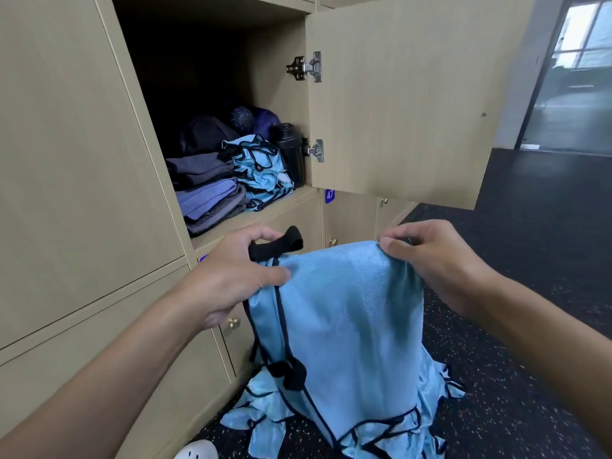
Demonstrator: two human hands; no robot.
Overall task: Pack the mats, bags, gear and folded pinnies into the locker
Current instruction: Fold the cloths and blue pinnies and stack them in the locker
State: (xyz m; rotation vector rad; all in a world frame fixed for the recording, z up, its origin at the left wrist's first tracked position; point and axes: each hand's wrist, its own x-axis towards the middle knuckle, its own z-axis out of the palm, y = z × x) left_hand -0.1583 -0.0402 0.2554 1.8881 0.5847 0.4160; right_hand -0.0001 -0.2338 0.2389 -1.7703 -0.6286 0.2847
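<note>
Blue pinnie [344, 313] hanging below the open locker [212, 94], left hand [231, 276] and right hand [427, 256] pinching its top edge.

Up and beyond the fingers [261, 232] the locker [278, 94] gapes: folded cloths [205, 190], folded pinnies [261, 170] and bottle [291, 154] crowd its floor, with dark free room overhead. Its door [397, 111] juts above the right fingers [397, 241].
</note>
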